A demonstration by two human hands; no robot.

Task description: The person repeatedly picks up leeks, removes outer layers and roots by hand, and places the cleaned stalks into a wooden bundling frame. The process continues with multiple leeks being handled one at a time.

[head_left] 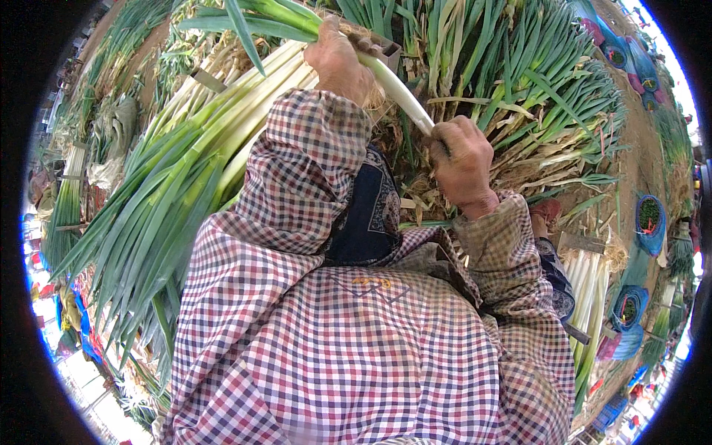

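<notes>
My left hand (340, 61) grips a large green onion (401, 95) where its white shank turns into green leaves. At the lower end of that shank, my right hand (460, 158) has its fingers closed around the tip, knuckles up. The shank slants down to the right between both hands. Beside and below my left hand lies a pile of green onions (222, 119) with bare pale shanks and long leaves that spread to the lower left. To the right is a heap of unpeeled green onions (517, 94) with dry, brownish outer leaves.
A flat bar (208, 80) stands up at the pile's left side. Right of my knee, more pale onions (584, 289) lie between a bar (581, 243) and another bar (577, 332). Blue-rimmed bags (649, 222) stand on the bare soil (631, 167) at the right.
</notes>
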